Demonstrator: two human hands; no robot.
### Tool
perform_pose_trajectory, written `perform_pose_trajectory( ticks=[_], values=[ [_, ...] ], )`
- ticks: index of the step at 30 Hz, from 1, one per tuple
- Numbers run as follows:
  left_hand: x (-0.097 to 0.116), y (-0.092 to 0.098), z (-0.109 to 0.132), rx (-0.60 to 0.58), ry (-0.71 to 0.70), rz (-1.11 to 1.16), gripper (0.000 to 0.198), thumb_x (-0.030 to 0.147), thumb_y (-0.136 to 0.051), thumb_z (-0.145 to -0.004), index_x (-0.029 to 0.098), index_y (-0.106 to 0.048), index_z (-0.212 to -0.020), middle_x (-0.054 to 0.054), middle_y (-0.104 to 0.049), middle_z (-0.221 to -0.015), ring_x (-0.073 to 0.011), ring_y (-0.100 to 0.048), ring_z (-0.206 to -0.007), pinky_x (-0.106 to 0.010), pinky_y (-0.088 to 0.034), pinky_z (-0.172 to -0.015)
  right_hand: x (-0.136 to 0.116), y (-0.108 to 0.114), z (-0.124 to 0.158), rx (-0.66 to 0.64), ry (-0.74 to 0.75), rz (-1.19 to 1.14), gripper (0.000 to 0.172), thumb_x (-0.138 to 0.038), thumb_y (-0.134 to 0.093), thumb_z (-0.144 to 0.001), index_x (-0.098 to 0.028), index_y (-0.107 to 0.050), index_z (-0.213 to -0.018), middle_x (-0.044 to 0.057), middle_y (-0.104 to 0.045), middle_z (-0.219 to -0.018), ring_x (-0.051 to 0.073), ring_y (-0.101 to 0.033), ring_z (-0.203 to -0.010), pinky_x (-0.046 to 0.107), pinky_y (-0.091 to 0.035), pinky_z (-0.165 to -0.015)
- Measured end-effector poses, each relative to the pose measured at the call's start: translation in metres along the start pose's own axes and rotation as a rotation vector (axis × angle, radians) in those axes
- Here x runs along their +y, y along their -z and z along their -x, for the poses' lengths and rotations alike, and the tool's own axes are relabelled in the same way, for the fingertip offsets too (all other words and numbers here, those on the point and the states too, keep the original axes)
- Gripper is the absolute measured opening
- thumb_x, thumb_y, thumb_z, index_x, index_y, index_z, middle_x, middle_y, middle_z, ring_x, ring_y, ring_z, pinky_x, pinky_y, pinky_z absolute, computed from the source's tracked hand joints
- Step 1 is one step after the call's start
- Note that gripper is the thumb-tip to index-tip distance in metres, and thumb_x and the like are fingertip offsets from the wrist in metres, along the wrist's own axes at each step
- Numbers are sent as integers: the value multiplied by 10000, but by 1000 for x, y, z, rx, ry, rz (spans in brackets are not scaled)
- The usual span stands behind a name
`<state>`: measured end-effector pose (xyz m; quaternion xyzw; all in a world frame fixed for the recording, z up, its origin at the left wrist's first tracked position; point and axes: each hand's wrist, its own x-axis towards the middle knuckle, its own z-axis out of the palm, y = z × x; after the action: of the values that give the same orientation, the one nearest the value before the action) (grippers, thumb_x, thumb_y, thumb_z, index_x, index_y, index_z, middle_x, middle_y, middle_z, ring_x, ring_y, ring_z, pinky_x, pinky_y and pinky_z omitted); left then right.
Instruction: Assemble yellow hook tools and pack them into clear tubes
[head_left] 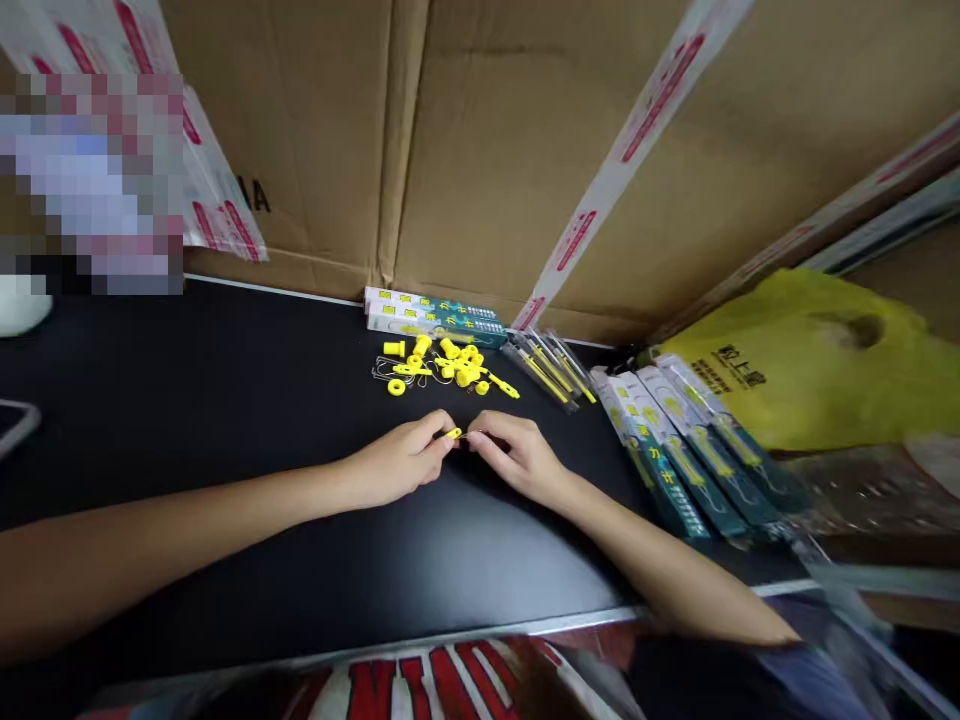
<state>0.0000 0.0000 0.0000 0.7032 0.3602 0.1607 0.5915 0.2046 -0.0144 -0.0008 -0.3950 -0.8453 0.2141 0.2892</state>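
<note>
My left hand (401,462) and my right hand (517,455) meet over the middle of the black table (225,400). The left fingers pinch a small yellow plastic piece (454,433). The right fingers pinch the end of a thin wire next to it, too fine to make out clearly. Just beyond the hands lies a loose pile of yellow plastic pieces and wire hooks (442,368).
Flat printed packets (431,315) lie behind the pile, clear sleeves with yellow parts (551,368) to its right, and a fanned row of packets (682,440) further right. A yellow plastic bag (817,360) sits at right. Cardboard boxes (487,140) wall the back.
</note>
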Motion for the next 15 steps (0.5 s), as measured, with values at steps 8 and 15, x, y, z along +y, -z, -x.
perform_pose_trajectory(
  ticks=[8,15],
  values=[
    [3,0,3,0,2,-79,216,344,-328,-944,213,-368,-777,71,-457,-563,-89,-404,-480,-200,-337,-477,0,-5,-1,-7,18,-6,152,-268,-488,-941,-181,-549,-833,24,-622,-737,120,-557,-630,233,-440,-611],
    [9,0,5,17,-13,-201,205,296,-338,-936,207,-384,-757,55,-479,-594,-98,-435,-499,-219,-340,-497,0,-2,-4,-59,66,-16,218,-270,-488,-947,-172,-581,-776,24,-607,-711,118,-543,-634,232,-436,-619]
  ],
)
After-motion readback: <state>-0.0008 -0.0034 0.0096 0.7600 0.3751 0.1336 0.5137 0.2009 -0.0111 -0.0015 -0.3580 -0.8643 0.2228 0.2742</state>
